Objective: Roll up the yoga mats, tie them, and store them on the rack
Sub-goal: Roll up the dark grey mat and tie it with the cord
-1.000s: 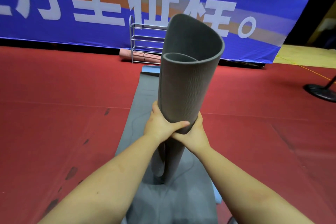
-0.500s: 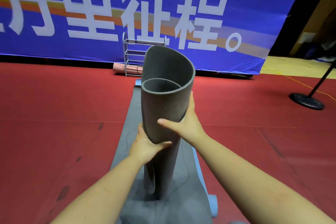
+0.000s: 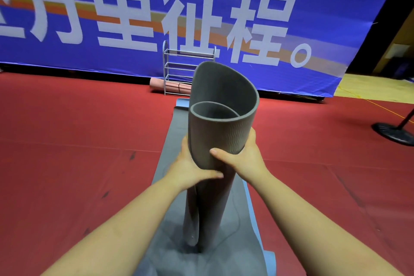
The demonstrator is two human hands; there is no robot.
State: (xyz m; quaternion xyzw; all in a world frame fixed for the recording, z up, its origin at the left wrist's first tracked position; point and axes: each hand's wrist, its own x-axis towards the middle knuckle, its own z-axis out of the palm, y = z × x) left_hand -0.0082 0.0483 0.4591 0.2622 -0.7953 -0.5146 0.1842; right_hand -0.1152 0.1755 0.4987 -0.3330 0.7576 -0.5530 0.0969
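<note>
Two bare forearms enter from the lower edge, uncovered along their whole visible length, with no sleeve showing. Left hand [image 3: 190, 167] and right hand [image 3: 243, 154]: bare, ungloved, fingers without rings; thumbnails short, unpainted.

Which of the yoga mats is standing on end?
The grey rolled mat, held by the left hand and right hand. The pink rolled mat lies by the rack; another grey mat lies flat.

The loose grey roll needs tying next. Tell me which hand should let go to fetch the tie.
Probably the right hand. It only grips the grey roll near the top, while the left hand grips lower and could keep it upright. No tie is visible.
</note>
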